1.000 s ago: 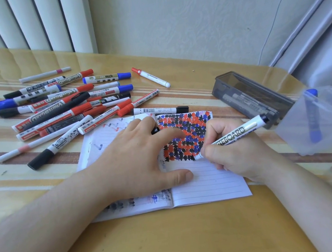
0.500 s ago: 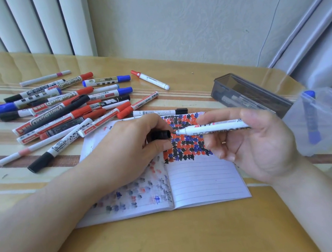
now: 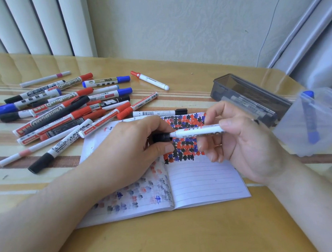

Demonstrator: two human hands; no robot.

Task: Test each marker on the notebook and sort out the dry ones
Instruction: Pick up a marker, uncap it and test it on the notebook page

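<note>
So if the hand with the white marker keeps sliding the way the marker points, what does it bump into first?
Most likely the black cap pinched in the left hand. The right hand holds the white whiteboard marker pointing straight at it, tip right at the cap's mouth. Whether it is already in, the picture doesn't show.

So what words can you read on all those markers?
"WHITEBOARD" on the black marker in the pile.
"WHITEBOARD" on a red-capped marker.
"WHITEBOARD" on another red-capped marker.
"WHITEBOARD" on the black-capped marker at the back.
The held marker has grey letters, partly hidden by the right hand.
The other labels and barcodes are too small to read.
</note>
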